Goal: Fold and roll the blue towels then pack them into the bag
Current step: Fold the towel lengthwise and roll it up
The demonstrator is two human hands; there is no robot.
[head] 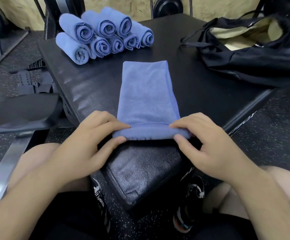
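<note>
A: So, how far along is this roll?

B: Barely begun, I'd say. The towel (146,90) lies folded in a long strip on the bench (201,94), running near to far, and only its near end is turned over. The left grip (88,141) pinches that turn at its left end and the right grip (204,141) at its right, fingers on top, thumbs on the near side.

A: What makes it come out tight?

B: Tuck the first turn snug, since a loose core probably can't be fixed later. Then push both ends away evenly, or it will likely cone.

A: And afterwards?

B: It joins the rolls (104,35) stacked far left, then all go into the bag (255,56) lying open far right.
</note>
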